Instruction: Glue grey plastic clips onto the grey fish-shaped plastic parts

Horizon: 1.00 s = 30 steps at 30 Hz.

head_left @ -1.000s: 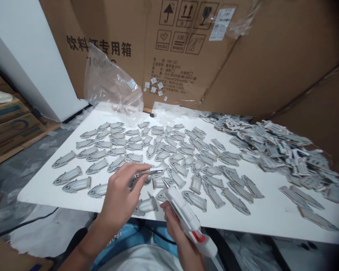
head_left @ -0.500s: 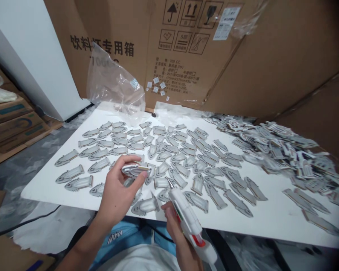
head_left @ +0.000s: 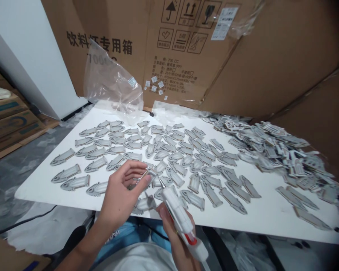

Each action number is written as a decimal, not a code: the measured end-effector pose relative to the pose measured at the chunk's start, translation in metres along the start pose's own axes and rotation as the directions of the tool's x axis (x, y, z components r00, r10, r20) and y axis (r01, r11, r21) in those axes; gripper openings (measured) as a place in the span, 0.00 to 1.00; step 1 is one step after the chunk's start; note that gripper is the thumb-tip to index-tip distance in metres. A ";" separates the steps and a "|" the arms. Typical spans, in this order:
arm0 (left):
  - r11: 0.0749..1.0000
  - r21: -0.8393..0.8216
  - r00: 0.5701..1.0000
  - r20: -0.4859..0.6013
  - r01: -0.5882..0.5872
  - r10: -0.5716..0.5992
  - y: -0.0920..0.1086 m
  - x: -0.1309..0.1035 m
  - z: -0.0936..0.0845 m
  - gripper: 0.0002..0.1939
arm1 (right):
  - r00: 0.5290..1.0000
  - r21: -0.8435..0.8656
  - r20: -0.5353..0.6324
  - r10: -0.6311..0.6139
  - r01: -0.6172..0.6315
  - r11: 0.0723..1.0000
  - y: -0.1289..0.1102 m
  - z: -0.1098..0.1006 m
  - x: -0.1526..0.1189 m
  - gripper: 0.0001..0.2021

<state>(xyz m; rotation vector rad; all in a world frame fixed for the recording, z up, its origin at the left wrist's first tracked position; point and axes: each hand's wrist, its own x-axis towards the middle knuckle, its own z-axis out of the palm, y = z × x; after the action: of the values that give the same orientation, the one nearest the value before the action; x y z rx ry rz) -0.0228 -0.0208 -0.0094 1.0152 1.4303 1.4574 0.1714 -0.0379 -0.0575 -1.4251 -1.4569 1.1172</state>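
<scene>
My left hand [head_left: 121,194] pinches a small grey piece [head_left: 151,172] between thumb and fingers, tilted and largely hidden by them. A white hot glue gun [head_left: 177,212] with red and clear parts is gripped in my right hand [head_left: 171,229]. Its metal nozzle points up and left, close to the held piece; whether they touch I cannot tell. Many flat grey pointed pieces [head_left: 97,188] with brownish edges lie spread around both hands on the white table [head_left: 45,188].
A big heap of similar grey pieces [head_left: 282,150] covers the table's right side. Behind stands a large cardboard box [head_left: 115,19] with small stickers and a clear plastic bag [head_left: 110,82] against it. A black cable [head_left: 25,222] runs at the lower left.
In my left hand the grey piece has turned from lying lengthwise to a steeper tilt. The glue gun's nozzle has moved left, nearer to the piece. The whole view has shifted slightly.
</scene>
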 end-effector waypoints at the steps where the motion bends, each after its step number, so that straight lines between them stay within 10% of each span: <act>1: 1.000 -0.012 1.000 0.008 0.007 -0.007 0.000 0.000 0.000 0.14 | 0.999 -0.002 0.048 0.019 -0.019 1.000 -0.007 -0.002 0.001 0.26; 30: 0.988 -0.105 0.994 0.025 0.109 -0.107 0.006 -0.003 -0.002 0.20 | 0.993 0.002 0.020 0.116 -0.116 0.993 -0.018 0.005 -0.002 0.29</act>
<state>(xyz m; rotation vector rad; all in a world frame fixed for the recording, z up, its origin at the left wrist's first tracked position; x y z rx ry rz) -0.0236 -0.0242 -0.0033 0.8702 1.3578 1.4257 0.1610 -0.0393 -0.0417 -1.5175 -1.4000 1.2074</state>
